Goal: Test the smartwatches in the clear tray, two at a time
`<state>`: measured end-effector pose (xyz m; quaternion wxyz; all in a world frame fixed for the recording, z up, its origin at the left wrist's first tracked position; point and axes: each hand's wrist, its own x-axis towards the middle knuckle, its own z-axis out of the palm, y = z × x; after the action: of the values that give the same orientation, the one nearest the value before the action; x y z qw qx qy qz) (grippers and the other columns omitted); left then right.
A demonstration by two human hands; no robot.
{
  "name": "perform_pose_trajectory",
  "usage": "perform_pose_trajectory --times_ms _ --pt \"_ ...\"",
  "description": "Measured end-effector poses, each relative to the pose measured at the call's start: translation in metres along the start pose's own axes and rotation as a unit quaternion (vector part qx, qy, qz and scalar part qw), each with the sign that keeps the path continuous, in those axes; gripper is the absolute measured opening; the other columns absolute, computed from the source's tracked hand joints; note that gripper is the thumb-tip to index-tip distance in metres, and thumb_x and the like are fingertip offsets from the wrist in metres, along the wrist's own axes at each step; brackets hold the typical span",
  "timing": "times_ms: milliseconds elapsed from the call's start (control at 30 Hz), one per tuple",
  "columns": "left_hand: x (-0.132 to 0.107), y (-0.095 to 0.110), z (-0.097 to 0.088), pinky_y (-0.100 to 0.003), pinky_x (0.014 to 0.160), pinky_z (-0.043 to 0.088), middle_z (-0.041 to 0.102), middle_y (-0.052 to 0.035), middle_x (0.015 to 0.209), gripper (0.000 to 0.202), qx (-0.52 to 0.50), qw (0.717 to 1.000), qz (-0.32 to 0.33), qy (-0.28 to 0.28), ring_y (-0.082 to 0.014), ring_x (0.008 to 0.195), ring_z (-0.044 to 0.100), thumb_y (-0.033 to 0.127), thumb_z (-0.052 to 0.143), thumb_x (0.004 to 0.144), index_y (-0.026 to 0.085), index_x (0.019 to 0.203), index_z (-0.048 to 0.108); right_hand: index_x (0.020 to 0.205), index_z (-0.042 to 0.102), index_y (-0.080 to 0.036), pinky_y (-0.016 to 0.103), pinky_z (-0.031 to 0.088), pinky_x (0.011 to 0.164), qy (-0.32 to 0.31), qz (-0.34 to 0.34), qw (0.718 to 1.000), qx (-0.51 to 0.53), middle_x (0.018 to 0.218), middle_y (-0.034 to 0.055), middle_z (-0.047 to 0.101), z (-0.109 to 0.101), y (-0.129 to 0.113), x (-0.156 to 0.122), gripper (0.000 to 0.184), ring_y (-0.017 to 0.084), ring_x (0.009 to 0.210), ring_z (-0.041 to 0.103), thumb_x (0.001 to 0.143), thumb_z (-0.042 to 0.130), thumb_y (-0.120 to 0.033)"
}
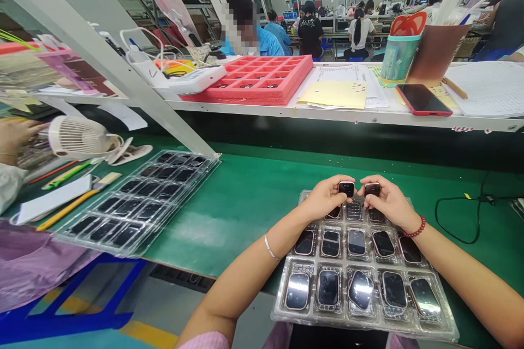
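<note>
A smartwatch body (346,189) with a dark screen is pinched between the fingertips of my left hand (325,198). My right hand (388,200) grips a second smartwatch body (372,191), held close beside the first. Both are just above the far row of a clear plastic tray (282,305). In its nearer pockets lie several similar watch bodies, such as one at the front left (297,291) and a tilted one in the front middle (361,289). One far-row pocket (354,211) between my hands shows bare plastic. My hands hide part of that row.
On the left lies another clear tray (143,245) of dark-screened pieces, near a brush (73,208) and a white fan (79,136). A co-worker's hand (16,136) is farther left. The shelf holds a red foam tray (254,98) and a phone (424,100). A black cable (458,237) lies right.
</note>
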<state>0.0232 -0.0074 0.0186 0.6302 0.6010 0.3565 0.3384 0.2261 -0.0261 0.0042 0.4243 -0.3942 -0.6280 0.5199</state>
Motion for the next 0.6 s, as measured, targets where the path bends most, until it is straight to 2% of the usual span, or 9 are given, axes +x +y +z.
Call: perform_pose_trajectory --times_ms 133,300,400,500,600 --pt "-0.0004 -0.0005 0.0002 -0.026 0.074 0.049 0.066 -0.0071 0.101 0.045 -0.015 1.000 0.000 0.001 -0.0144 0.081 0.067 0.002 0.051 0.069 0.014 0.112 0.055 0.110 0.052 -0.022 0.029 0.052 0.064 -0.002 -0.001 1.000 0.009 0.094 0.0026 0.060 0.0007 -0.0002 0.0004 0.034 0.012 0.069 0.061 0.078 0.058 -0.014" --pt "-0.0008 0.0003 0.0007 -0.028 0.078 0.049 0.066 -0.0068 0.100 0.045 -0.011 1.000 0.003 0.004 -0.0142 0.080 0.067 0.001 0.052 0.069 0.014 0.111 0.056 0.110 0.053 -0.022 0.029 0.052 0.065 0.004 -0.006 1.000 0.000 0.095 0.0028 0.060 0.0003 0.0005 0.0008 0.033 0.012 0.069 0.061 0.079 0.057 -0.014" --pt "-0.0006 0.0006 0.0005 -0.027 0.076 0.049 0.066 -0.0067 0.099 0.043 -0.006 1.000 0.004 0.006 -0.0145 0.080 0.067 0.002 0.053 0.069 0.015 0.111 0.056 0.110 0.053 -0.021 0.029 0.052 0.063 0.007 -0.005 1.000 -0.005 0.093 0.0028 0.061 -0.0006 0.0017 0.0010 0.029 0.012 0.067 0.061 0.081 0.057 -0.017" --pt "-0.0002 -0.0001 -0.0002 -0.024 0.068 0.048 0.066 -0.0073 0.099 0.039 0.005 1.000 0.001 0.009 -0.0153 0.079 0.067 0.008 0.055 0.074 0.015 0.112 0.056 0.108 0.053 -0.021 0.030 0.053 0.061 0.007 0.000 1.000 -0.009 0.091 0.0027 0.061 -0.0010 0.0025 0.0011 0.025 0.012 0.062 0.061 0.083 0.055 -0.019" --pt "-0.0001 -0.0003 -0.0004 -0.023 0.063 0.047 0.066 -0.0082 0.099 0.037 0.013 1.000 -0.001 0.009 -0.0160 0.078 0.067 0.012 0.055 0.076 0.015 0.113 0.056 0.109 0.053 -0.021 0.030 0.053 0.063 0.005 -0.002 1.000 -0.009 0.092 0.0030 0.061 -0.0005 0.0017 0.0009 0.028 0.013 0.065 0.061 0.081 0.056 -0.017"
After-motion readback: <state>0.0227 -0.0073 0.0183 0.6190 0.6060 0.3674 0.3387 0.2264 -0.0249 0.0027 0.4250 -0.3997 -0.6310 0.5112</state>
